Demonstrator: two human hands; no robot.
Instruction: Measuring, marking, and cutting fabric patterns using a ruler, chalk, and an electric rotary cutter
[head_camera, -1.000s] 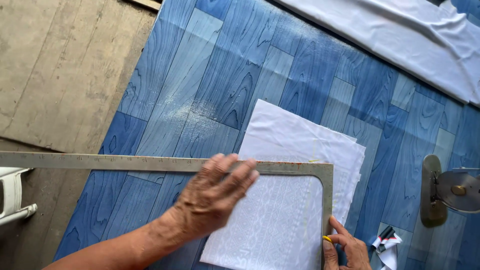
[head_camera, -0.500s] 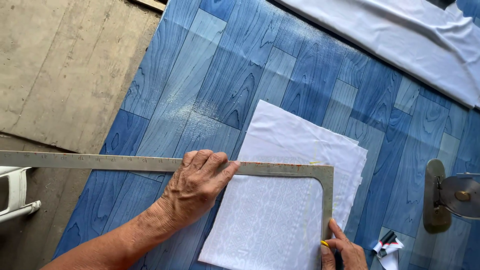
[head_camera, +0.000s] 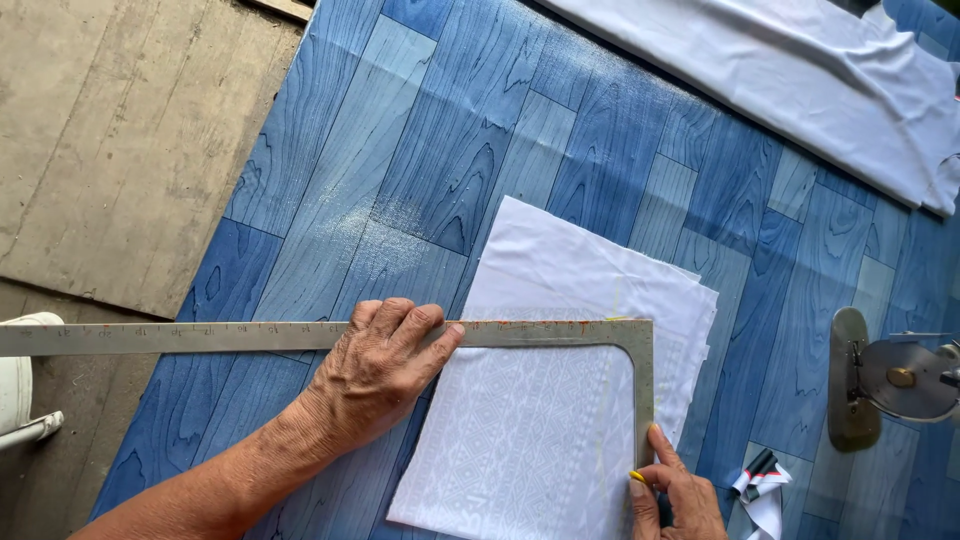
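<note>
A blue wood-grain vinyl sheet (head_camera: 560, 150) covers the tabletop, with bare grey boards (head_camera: 110, 140) showing past its left edge. A long white cloth (head_camera: 790, 80) lies across the far right corner. Nearer, a stack of white fabric pieces (head_camera: 560, 400) rests on the vinyl, the top piece bearing a woven diamond pattern.

A metal L-shaped square (head_camera: 560, 335) lies over the stack: its long arm runs left, out past the vinyl's edge, and its short arm turns down along the fabric's right side.

The left hand (head_camera: 375, 375) lies flat on the long arm, fingers (head_camera: 420, 330) held close together and pressed down on the ruler and the fabric's left edge, gripping nothing.

The right hand (head_camera: 675, 495) sits at the bottom edge just beside the short arm, its fingers pinched on a small yellow marker (head_camera: 637, 477) whose tip meets the fabric at the ruler's inner edge.

On the right stands a round-blade cloth cutter (head_camera: 890, 380) on its base, well apart from the stack, with a small scrap (head_camera: 762, 485) of white, red and black near its foot. A white plastic object (head_camera: 20, 395) shows at the left border.
</note>
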